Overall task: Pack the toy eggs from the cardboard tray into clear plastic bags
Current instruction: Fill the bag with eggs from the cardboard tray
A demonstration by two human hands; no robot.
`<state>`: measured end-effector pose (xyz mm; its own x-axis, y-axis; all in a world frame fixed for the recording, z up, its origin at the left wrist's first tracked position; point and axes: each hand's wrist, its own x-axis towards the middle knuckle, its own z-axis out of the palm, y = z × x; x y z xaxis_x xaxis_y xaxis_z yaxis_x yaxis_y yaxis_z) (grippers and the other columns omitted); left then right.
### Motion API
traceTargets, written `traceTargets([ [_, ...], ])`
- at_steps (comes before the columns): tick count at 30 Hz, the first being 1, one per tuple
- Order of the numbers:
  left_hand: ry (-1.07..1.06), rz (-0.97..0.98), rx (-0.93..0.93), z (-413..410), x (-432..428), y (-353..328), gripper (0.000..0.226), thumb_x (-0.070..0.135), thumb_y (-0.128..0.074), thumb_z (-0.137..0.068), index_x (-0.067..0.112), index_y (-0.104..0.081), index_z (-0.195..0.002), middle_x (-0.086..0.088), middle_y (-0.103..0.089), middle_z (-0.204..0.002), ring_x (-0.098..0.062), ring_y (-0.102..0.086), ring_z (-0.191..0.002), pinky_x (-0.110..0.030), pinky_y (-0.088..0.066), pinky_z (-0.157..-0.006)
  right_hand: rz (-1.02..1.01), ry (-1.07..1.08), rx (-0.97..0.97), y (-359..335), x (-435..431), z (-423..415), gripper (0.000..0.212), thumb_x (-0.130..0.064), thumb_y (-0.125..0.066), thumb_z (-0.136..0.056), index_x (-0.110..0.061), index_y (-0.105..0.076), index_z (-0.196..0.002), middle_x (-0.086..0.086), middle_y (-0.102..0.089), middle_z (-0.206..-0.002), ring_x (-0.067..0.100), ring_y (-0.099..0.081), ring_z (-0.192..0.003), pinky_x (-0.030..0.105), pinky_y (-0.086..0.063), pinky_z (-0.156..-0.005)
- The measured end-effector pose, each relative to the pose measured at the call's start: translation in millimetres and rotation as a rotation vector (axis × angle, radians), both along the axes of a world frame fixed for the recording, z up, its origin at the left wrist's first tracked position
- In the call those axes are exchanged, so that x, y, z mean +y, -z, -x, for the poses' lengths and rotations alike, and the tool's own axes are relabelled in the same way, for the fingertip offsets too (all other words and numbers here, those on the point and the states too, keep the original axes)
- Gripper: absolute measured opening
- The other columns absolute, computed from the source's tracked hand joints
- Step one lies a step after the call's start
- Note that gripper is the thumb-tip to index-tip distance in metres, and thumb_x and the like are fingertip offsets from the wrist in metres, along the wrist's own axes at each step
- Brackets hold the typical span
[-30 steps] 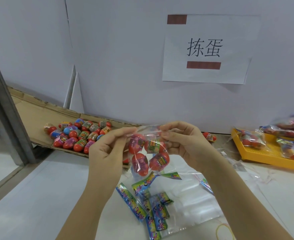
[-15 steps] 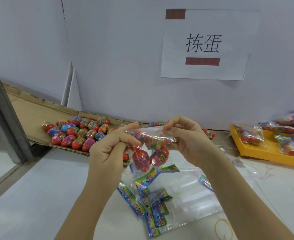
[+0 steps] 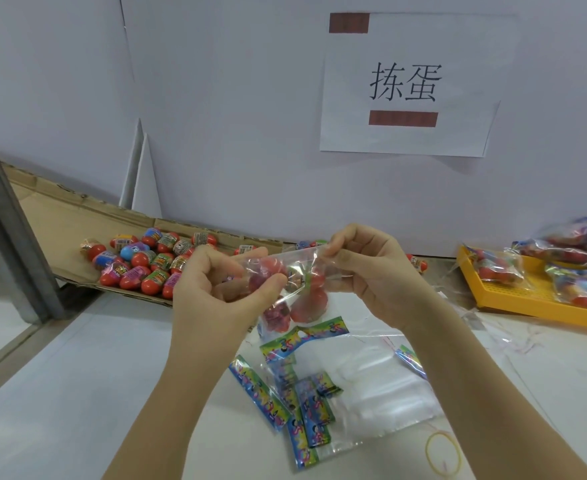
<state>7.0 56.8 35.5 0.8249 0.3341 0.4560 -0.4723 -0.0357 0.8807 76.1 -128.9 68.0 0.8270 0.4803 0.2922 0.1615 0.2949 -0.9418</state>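
Observation:
I hold a clear plastic bag (image 3: 294,289) with several red toy eggs in it above the table. My left hand (image 3: 223,282) pinches the bag's left top edge and my right hand (image 3: 371,271) pinches its right top edge. The bag's top is folded over between my fingers, and a colourful header card (image 3: 306,337) hangs at its bottom. To the left, a flat cardboard tray (image 3: 60,220) carries several loose toy eggs (image 3: 146,265) in red, blue and purple. A few eggs lie behind my hands, partly hidden.
A stack of empty clear bags (image 3: 382,389) and several colourful header cards (image 3: 306,410) lie below my hands. A yellow tray (image 3: 527,296) at the right holds filled bags. A yellow rubber band (image 3: 442,453) lies at the bottom right. A grey metal post (image 3: 5,220) stands at the left.
The bag's top has been folded down over the eggs, and my hands have turned it from hanging upright towards lying sideways between them.

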Motion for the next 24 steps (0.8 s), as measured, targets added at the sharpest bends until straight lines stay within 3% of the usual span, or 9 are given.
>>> traceTargets([
  [2,0.096,0.028,0.1,1,4,-3,0.06,0.036,-0.084,-0.05,0.025,-0.056,-0.102,-0.004,-0.076,-0.084,-0.02,-0.074,-0.074,-0.025,-0.058,-0.063,0.002,0.004,-0.016,0,-2,-1,0.03,0.002,-0.062,-0.081,-0.02,-0.07,-0.064,0.001,-0.07,-0.07,0.014,-0.068,-0.061,0.026,-0.057,-0.056],
  [4,0.154,-0.033,0.169,0,6,-4,0.063,0.042,-0.082,-0.051,0.033,-0.063,-0.111,-0.007,-0.076,-0.079,-0.026,-0.073,-0.075,-0.035,-0.06,-0.066,-0.003,-0.009,-0.037,0,-3,-2,0.03,0.002,-0.062,-0.082,-0.022,-0.071,-0.066,0.0,-0.07,-0.071,0.014,-0.068,-0.062,0.026,-0.057,-0.058],
  [6,0.189,-0.036,0.146,0,7,-4,0.047,0.041,-0.082,-0.054,0.033,-0.074,-0.1,-0.008,-0.076,-0.081,-0.035,-0.072,-0.078,-0.045,-0.059,-0.072,-0.021,-0.025,-0.033,0,-3,-2,0.02,-0.005,-0.067,-0.079,-0.022,-0.074,-0.074,0.001,-0.071,-0.074,0.015,-0.069,-0.064,0.029,-0.059,-0.062],
  [9,0.163,0.035,0.053,2,7,-6,0.034,0.036,-0.082,-0.057,0.033,-0.078,-0.091,-0.004,-0.077,-0.086,-0.024,-0.074,-0.078,-0.03,-0.061,-0.07,-0.118,-0.018,0.053,-1,-4,-4,0.03,-0.002,-0.055,-0.087,-0.02,-0.075,-0.099,0.005,-0.071,-0.088,0.02,-0.07,-0.073,0.032,-0.058,-0.07],
  [11,0.146,0.051,0.022,2,8,-7,0.034,0.034,-0.082,-0.057,0.032,-0.078,-0.091,-0.003,-0.077,-0.088,-0.02,-0.075,-0.081,-0.028,-0.06,-0.069,-0.127,0.006,0.043,-2,-7,-5,0.034,-0.007,-0.059,-0.088,-0.025,-0.067,-0.116,0.006,-0.069,-0.1,0.023,-0.069,-0.087,0.031,-0.057,-0.08],
  [15,0.114,0.028,0.022,2,3,-8,0.039,0.032,-0.084,-0.052,0.029,-0.078,-0.091,-0.007,-0.076,-0.078,-0.018,-0.071,-0.07,-0.027,-0.06,-0.065,0.239,0.023,-0.164,-5,-12,-2,0.069,-0.024,-0.084,-0.064,-0.047,-0.057,-0.123,0.001,-0.064,-0.119,0.021,-0.067,-0.1,0.031,-0.054,-0.083],
  [18,0.113,-0.01,0.027,3,0,-8,0.041,0.033,-0.083,-0.05,0.035,-0.078,-0.091,-0.022,-0.064,-0.064,-0.027,-0.056,-0.061,-0.036,-0.056,-0.061,0.3,-0.004,-0.212,-5,-12,-2,0.052,-0.019,-0.083,-0.063,-0.033,-0.069,-0.112,0.001,-0.071,-0.111,0.023,-0.068,-0.093,0.036,-0.055,-0.084],
  [20,0.134,-0.021,0.015,5,0,-10,0.042,0.033,-0.083,-0.049,0.038,-0.078,-0.09,-0.026,-0.064,-0.068,-0.03,-0.055,-0.062,-0.034,-0.056,-0.059,0.331,0.0,-0.229,-5,-15,-3,0.042,-0.018,-0.083,-0.063,-0.018,-0.074,-0.104,0.005,-0.073,-0.106,0.027,-0.068,-0.088,0.041,-0.055,-0.088],
  [24,0.224,0.006,-0.034,7,-1,-11,0.044,0.025,-0.084,-0.047,0.027,-0.078,-0.09,-0.006,-0.077,-0.086,-0.023,-0.074,-0.075,-0.025,-0.059,-0.064,0.293,-0.028,-0.198,-2,-24,-7,0.029,-0.014,-0.078,-0.07,-0.01,-0.076,-0.098,0.02,-0.072,-0.103,0.03,-0.069,-0.092,0.041,-0.055,-0.09],
])
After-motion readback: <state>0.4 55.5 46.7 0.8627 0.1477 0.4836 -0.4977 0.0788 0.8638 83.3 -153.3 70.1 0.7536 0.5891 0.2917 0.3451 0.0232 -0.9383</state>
